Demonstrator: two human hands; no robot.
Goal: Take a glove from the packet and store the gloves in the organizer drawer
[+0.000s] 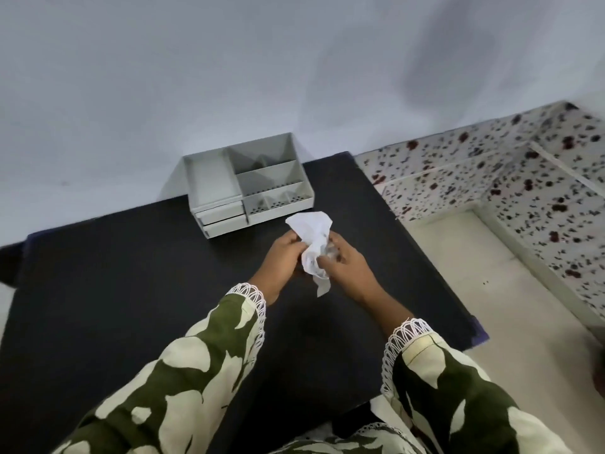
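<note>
A crumpled white packet (311,232) is held above the black table (131,273), just in front of the organizer. My left hand (283,257) grips its left side. My right hand (347,263) pinches clear, thin material at the packet's lower part; whether that is a glove I cannot tell. The white organizer (245,183) stands at the table's far edge against the wall, with open top compartments and two small drawers (222,217) at its front left. Both drawers look closed.
A pale wall rises behind the organizer. To the right of the table is a speckled terrazzo floor (491,165) with a raised ledge and a plain beige area. My patterned green sleeves fill the lower part of the view.
</note>
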